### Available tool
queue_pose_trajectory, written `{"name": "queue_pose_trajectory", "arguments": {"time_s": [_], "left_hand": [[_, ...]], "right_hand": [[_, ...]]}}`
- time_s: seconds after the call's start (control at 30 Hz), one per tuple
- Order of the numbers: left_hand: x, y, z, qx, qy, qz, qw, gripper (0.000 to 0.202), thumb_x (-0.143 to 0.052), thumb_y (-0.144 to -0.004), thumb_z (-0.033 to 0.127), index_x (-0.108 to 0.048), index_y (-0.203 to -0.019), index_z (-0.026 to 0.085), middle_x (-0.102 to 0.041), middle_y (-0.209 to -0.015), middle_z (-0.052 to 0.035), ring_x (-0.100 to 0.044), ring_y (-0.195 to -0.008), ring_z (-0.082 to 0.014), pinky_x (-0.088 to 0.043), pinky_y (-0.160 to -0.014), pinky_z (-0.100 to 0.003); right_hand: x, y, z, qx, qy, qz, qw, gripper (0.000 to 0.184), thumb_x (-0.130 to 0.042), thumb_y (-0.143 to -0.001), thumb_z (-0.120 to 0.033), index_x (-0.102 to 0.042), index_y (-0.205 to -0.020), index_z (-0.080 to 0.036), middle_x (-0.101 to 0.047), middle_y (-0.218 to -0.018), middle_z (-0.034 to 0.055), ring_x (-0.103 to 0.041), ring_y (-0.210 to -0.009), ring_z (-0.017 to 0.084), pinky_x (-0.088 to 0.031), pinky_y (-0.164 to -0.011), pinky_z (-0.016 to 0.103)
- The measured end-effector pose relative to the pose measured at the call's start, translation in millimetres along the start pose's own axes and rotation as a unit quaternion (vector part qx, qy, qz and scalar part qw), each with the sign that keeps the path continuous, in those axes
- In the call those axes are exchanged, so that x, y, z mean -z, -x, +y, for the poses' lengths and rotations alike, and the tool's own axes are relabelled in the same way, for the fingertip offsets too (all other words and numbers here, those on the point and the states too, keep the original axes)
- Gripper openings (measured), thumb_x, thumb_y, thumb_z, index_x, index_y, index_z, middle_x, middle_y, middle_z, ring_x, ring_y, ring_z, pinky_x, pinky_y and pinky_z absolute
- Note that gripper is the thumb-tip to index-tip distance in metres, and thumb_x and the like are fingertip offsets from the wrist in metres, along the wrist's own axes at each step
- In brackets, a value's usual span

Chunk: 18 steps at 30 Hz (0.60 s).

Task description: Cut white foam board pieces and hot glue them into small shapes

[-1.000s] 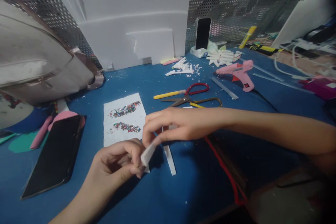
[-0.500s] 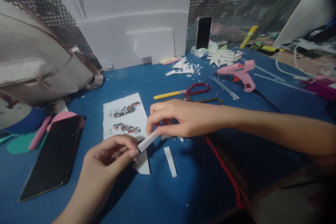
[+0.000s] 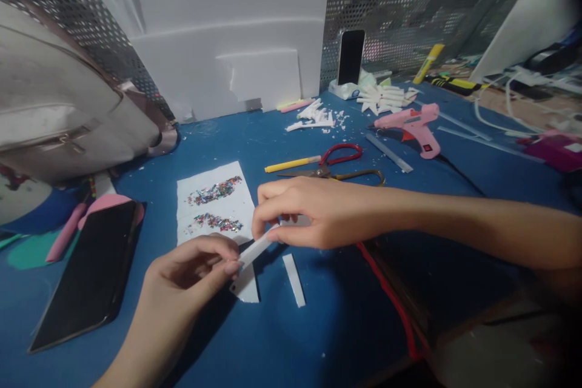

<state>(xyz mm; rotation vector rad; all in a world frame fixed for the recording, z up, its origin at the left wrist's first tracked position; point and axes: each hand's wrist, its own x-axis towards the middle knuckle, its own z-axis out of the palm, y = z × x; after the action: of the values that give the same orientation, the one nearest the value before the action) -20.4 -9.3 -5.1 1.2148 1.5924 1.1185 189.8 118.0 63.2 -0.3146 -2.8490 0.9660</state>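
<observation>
Both hands pinch one small white foam strip [image 3: 255,248] above the blue table [image 3: 318,327]. My left hand [image 3: 191,273] grips its lower end between thumb and fingertips. My right hand [image 3: 309,212] pinches its upper end. Under the strip lie a white foam scrap [image 3: 247,288] and a narrow white strip [image 3: 294,280]. Just behind the hands is a white sheet [image 3: 216,206] carrying two patches of coloured glitter.
A black phone [image 3: 86,276] lies at the left by pink sticks and a grey bag [image 3: 68,115]. Scissors [image 3: 331,167], a yellow stick [image 3: 291,163], a pink glue gun [image 3: 413,124], foam cuttings [image 3: 318,116] and white foam boards [image 3: 218,42] sit behind. A red cord [image 3: 391,297] runs right.
The strip has been drawn out straight between the two hands, and the white scrap hidden under the left hand a second ago now lies exposed on the table.
</observation>
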Motion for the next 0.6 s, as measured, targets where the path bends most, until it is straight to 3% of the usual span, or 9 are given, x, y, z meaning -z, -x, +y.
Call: {"name": "queue_pose_trajectory", "arguments": {"time_s": [0.27,0.43,0.53,0.6], "left_hand": [[0.8,2.9,3.8,-0.013,0.007,-0.098,0.995,0.017,-0.068,-0.083,0.033,-0.063,-0.071,0.022,-0.058,-0.07,0.0022,-0.05,-0.066,-0.0117,-0.04,-0.059,-0.018],[0.6,2.9,5.4,-0.031,0.012,-0.035,0.999,0.017,-0.07,-0.082,0.033,-0.062,-0.071,0.023,-0.058,-0.074,0.0026,-0.052,-0.07,-0.0122,-0.042,-0.064,-0.018],[0.1,2.1,4.6,-0.022,0.004,0.011,1.0,0.017,-0.07,-0.081,0.035,-0.062,-0.072,0.023,-0.058,-0.076,0.0027,-0.053,-0.072,-0.0125,-0.042,-0.065,-0.018],[-0.4,1.8,3.6,-0.021,0.003,0.017,1.0,0.016,-0.07,-0.081,0.035,-0.062,-0.073,0.023,-0.058,-0.076,0.0028,-0.053,-0.073,-0.0128,-0.042,-0.066,-0.019]], "right_hand": [[1.0,-2.5,10.3,0.024,-0.002,-0.005,1.0,0.017,-0.049,-0.097,-0.014,-0.065,-0.102,-0.016,-0.053,-0.096,0.0042,-0.052,-0.085,0.012,-0.038,-0.076,0.024],[2.4,-3.9,13.5,0.049,0.018,-0.046,0.998,0.019,-0.046,-0.098,-0.015,-0.065,-0.102,-0.016,-0.057,-0.095,0.004,-0.053,-0.087,0.013,-0.038,-0.078,0.024],[-13.0,-2.9,11.1,0.06,0.032,-0.086,0.994,0.023,-0.045,-0.099,-0.017,-0.067,-0.1,-0.02,-0.056,-0.094,0.0046,-0.053,-0.088,0.014,-0.038,-0.072,0.024],[-27.6,-2.5,11.0,0.075,0.049,-0.08,0.993,0.023,-0.044,-0.1,-0.019,-0.066,-0.104,-0.021,-0.056,-0.096,0.005,-0.053,-0.092,0.016,-0.038,-0.071,0.025]]}}
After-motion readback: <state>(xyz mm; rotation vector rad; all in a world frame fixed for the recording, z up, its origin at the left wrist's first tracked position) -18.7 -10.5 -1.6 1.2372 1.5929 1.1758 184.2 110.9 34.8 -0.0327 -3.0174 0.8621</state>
